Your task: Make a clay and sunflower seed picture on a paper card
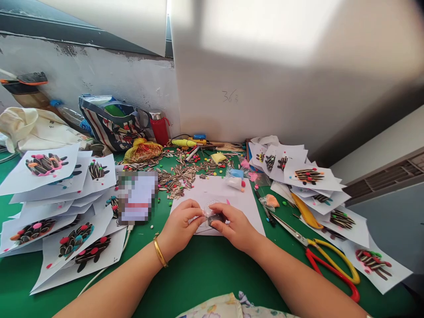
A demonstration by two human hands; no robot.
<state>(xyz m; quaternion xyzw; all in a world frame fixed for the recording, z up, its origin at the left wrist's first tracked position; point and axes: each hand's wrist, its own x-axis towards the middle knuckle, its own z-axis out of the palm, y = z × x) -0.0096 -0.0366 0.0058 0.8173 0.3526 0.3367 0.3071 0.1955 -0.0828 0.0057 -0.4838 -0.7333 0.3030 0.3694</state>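
Between my two hands, just above a white sheet of paper [249,215], is a small see-through plastic bag [216,218] with a dark lump in it that looks like black modelling clay. The fingertips of my left hand [184,226] pinch the bag's left side. On its other side, the thumb and fingers of my right hand [236,226] close round the dark lump. Behind them, a bag of white clay [234,183] and a bag of blue clay [236,173] lie at the sheet's back edge. A pink mark shows on the paper near my right fingers.
Sunflower seeds [182,174] are scattered behind the paper. A phone [137,196] with a cable lies left. Stacks of seed-decorated sheets stand left [96,221] and right [347,221]. Open scissors [327,260] lie by my right forearm. A red flask [159,128] stands at the wall.
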